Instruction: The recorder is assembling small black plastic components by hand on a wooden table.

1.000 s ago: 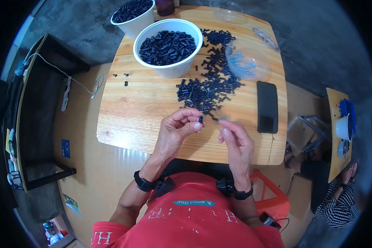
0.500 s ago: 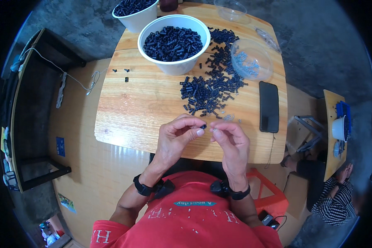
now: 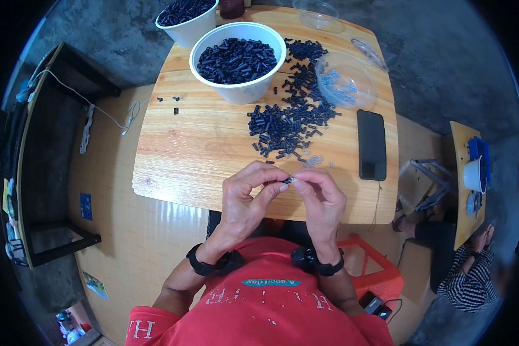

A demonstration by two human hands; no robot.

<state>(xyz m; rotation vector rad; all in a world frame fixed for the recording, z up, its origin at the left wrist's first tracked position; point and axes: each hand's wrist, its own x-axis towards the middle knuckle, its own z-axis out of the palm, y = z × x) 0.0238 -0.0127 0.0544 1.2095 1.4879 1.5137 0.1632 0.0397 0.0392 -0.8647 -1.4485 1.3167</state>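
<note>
Left hand (image 3: pixel 243 195): we're pinching a tube (image 3: pixel 286 181), mostly hidden.
Right hand (image 3: pixel 319 197): we're pinching a pale bit (image 3: pixel 293 179), barely visible.
Phone (image 3: pixel 372 145): lying right of pile (image 3: pixel 275 128).

We count one left hand (image 3: pixel 243 193) and one right hand (image 3: pixel 323 199), with one black piece (image 3: pixel 286 180) and one pale bit (image 3: pixel 293 179) between them. On the table (image 3: pixel 184 150) we find two white tubs (image 3: pixel 239 91), one phone (image 3: pixel 372 145) and at least two clear containers (image 3: pixel 364 91). Three loose black bits (image 3: pixel 176 111) lie leftward (the black pile (image 3: pixel 277 128) holds too many for us to tally). We also see two wristbands (image 3: pixel 198 261), one per wrist.
</note>
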